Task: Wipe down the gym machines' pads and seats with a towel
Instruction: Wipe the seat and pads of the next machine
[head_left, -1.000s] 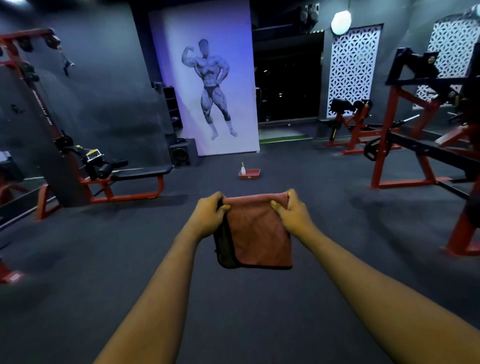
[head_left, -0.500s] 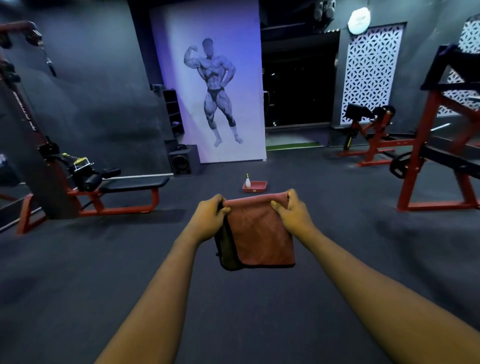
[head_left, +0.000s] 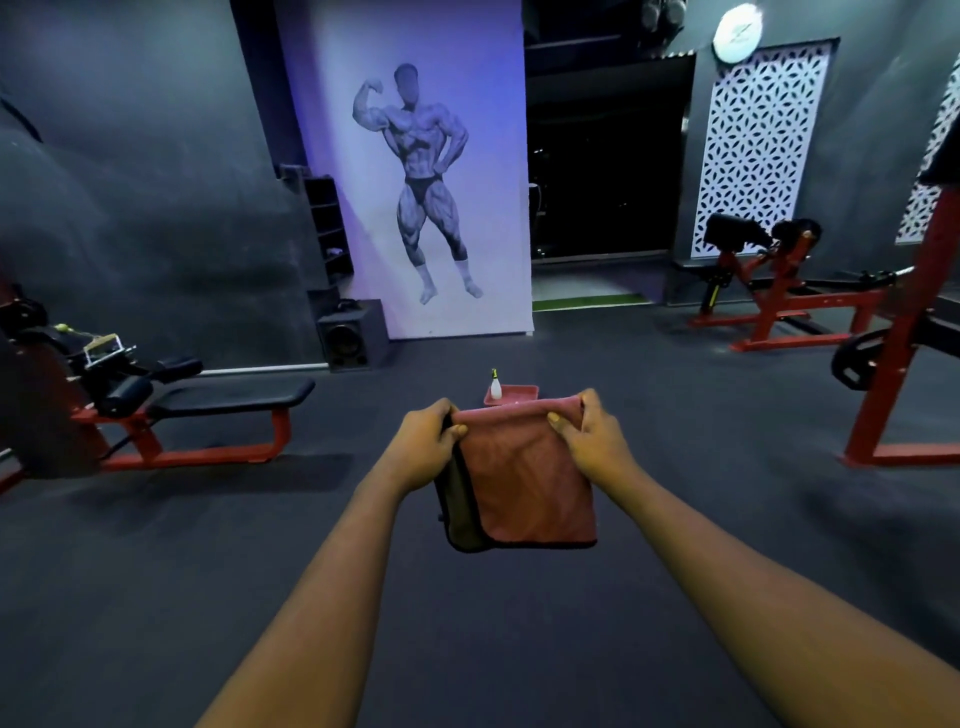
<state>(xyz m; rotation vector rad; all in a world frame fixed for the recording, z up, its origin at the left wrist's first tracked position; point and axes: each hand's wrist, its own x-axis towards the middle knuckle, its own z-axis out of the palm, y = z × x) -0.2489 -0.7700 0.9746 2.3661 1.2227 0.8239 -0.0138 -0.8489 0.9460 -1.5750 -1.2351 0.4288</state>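
Hanging at frame centre above the dark floor (head_left: 156, 597), the folded pink towel (head_left: 524, 478) is pinched at its top corners by the left grip (head_left: 426, 447) and right grip (head_left: 592, 441); it could be dropped or unfolded if either pinch slackens.

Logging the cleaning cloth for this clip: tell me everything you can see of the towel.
The towel is a reddish-pink cloth, soft-looking, folded into a rough rectangle with a dark trimmed edge and rounded lower corners. It hangs upright in the air in front of the person. The left hand grips its top left corner and the right hand pinches its top right. A darker, olive-brown layer shows at its left edge; whether that is its other side or a second cloth cannot be told. Nothing else touches it.
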